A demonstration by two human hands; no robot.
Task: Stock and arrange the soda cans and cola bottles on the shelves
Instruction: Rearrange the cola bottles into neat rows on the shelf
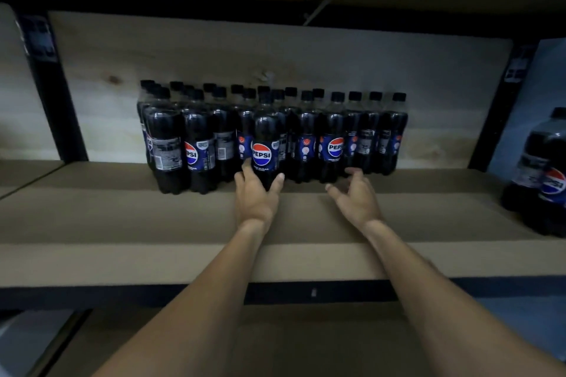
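left grip [254,196]: clasps the front cola bottle [265,150] low down (label facing out); bottle upright on the shelf [122,217]
right grip [356,197]: released, fingers spread, holding nothing; just before the bottle row [352,138]

A pale wooden back panel [275,52] spans between black uprights [56,101] bearing blurred stickers [41,38].

We identify a shop stockroom or sales aisle, probably: a board shelf [122,217] on dark uprights [58,101] carries ranked identical cola bottles [332,138].
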